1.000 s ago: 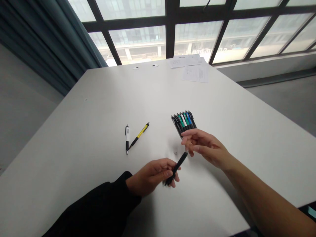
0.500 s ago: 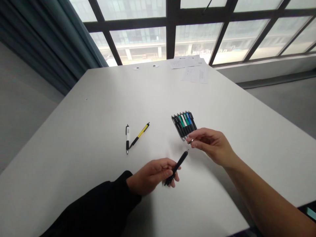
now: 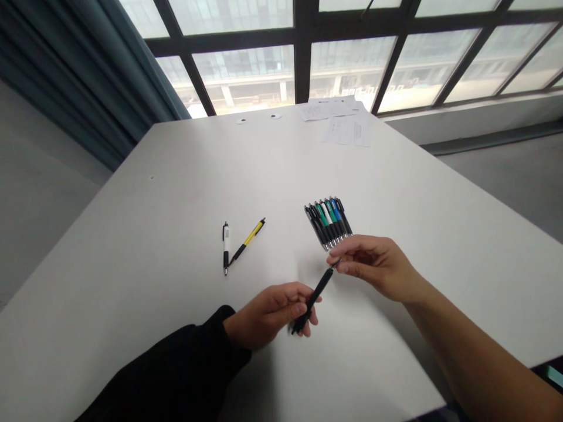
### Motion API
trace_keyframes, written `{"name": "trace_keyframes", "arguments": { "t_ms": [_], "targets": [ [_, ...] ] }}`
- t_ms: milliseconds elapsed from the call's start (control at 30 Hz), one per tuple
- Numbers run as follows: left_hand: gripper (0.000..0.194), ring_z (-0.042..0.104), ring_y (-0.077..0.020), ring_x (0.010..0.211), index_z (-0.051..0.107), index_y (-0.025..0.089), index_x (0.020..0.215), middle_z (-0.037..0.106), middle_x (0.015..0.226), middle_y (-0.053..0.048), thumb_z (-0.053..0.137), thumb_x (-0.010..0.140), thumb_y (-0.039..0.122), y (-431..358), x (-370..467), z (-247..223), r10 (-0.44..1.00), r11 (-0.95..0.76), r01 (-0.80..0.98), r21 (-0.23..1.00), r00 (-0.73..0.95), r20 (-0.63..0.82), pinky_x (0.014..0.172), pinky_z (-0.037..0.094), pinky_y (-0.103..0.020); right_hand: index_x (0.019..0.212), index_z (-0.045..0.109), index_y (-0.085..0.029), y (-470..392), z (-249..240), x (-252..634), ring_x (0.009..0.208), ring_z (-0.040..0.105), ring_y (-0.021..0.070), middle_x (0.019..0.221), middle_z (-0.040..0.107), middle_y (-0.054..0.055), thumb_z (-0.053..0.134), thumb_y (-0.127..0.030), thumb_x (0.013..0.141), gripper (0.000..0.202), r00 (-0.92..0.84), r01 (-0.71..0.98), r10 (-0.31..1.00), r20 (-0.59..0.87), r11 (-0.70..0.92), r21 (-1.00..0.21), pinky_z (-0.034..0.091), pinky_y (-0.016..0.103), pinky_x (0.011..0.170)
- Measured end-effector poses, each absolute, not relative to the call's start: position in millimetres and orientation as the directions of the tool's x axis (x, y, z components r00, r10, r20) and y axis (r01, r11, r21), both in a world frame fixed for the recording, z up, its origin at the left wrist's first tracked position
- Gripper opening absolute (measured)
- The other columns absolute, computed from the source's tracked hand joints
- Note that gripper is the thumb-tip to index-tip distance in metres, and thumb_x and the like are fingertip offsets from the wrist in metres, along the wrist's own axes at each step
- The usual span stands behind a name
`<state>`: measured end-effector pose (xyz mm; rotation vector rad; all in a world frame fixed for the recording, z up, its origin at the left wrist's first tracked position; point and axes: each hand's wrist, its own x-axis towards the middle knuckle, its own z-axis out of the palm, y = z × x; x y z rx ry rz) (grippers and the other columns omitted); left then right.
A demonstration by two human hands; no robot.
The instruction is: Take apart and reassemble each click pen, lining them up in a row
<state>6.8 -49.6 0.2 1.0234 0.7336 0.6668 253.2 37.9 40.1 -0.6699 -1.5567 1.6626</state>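
Left hand (image 3: 268, 313) fingers curled, right hand (image 3: 378, 266) fingers pinched

A white-and-black pen (image 3: 226, 246) touches a yellow pen (image 3: 249, 239) on the white table (image 3: 132, 246); papers (image 3: 345, 126) lie far off.

The right hand's (image 3: 373, 266) pinched fingertips hide the tip of the slim black plastic pen (image 3: 313, 301). Print on the white paper sheets (image 3: 347, 130) at the far table edge is too small to read.

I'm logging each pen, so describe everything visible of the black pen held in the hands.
The black pen is slim, all black and matte, likely plastic. It is tilted, its lower end in the left hand above the white table, its upper tip at the fingertips of the right hand.
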Motion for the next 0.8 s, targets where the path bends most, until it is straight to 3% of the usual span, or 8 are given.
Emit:
{"name": "trace_keyframes", "arguments": {
  "t_ms": [367,467,533,600,700,800],
  "targets": [
    [0.039,0.064,-0.0131,0.065,0.065,0.012,0.117,0.069,0.089,-0.009,0.064,0.094,0.043,-50.6,7.3,2.3,0.782,0.39,-0.138,0.911,0.572,-0.248,0.059,0.046,-0.025,0.099,0.077,-0.017,38.6,44.2,256.0,0.077,0.069,0.0159,0.09,0.076,0.008,0.078,-0.029,0.087,0.017,-0.637,0.008,0.768,0.069,0.096,-0.995,0.057,0.028,0.072],
    [0.04,0.063,-0.0128,0.064,0.064,0.012,0.116,0.069,0.089,-0.009,0.065,0.093,0.045,-50.0,7.2,3.1,0.772,0.397,-0.126,0.909,0.581,-0.257,0.059,0.046,-0.025,0.093,0.075,-0.016,40.7,45.3,256.5,0.075,0.066,0.0154,0.085,0.074,0.007,0.077,-0.032,0.087,0.017,-0.667,0.048,0.736,0.116,0.198,-0.979,0.053,0.028,0.07],
    [0.04,0.063,-0.0127,0.064,0.064,0.012,0.115,0.069,0.089,-0.009,0.064,0.094,0.045,-49.0,7.0,4.4,0.761,0.398,-0.102,0.912,0.592,-0.265,0.06,0.046,-0.025,0.083,0.071,-0.016,41.9,45.2,255.9,0.066,0.059,0.0128,0.073,0.067,0.003,0.076,-0.033,0.087,0.019,-0.682,0.107,0.71,0.172,0.329,-0.938,0.047,0.025,0.063],
    [0.039,0.062,-0.0124,0.064,0.065,0.011,0.112,0.069,0.089,-0.009,0.063,0.095,0.046,-47.9,6.9,6.4,0.746,0.395,-0.067,0.916,0.606,-0.277,0.06,0.045,-0.025,0.067,0.061,-0.016,42.5,44.9,254.9,0.055,0.045,0.0092,0.059,0.052,-0.003,0.073,-0.035,0.091,0.032,-0.703,0.197,0.679,0.212,0.471,-0.86,0.036,0.024,0.054],
    [0.038,0.062,-0.012,0.064,0.065,0.011,0.11,0.068,0.088,-0.009,0.061,0.095,0.046,-46.4,6.9,8.9,0.726,0.385,-0.021,0.923,0.624,-0.289,0.059,0.045,-0.024,0.054,0.045,-0.017,42.2,46.1,254.7,0.05,0.031,0.0081,0.052,0.035,-0.006,0.061,-0.038,0.098,0.051,-0.737,0.294,0.642,0.21,0.584,-0.756,0.026,0.026,0.051],
    [0.039,0.062,-0.0126,0.065,0.064,0.011,0.112,0.068,0.089,-0.009,0.061,0.096,0.046,-45.9,6.7,8.8,0.736,0.38,-0.026,0.925,0.615,-0.285,0.06,0.045,-0.025,0.072,0.058,-0.017,41.7,49.8,256.9,0.059,0.045,0.0112,0.065,0.054,0.0,0.055,-0.043,0.101,0.039,-0.753,0.281,0.64,0.156,0.526,-0.803,0.034,0.026,0.057]
  ]
}}
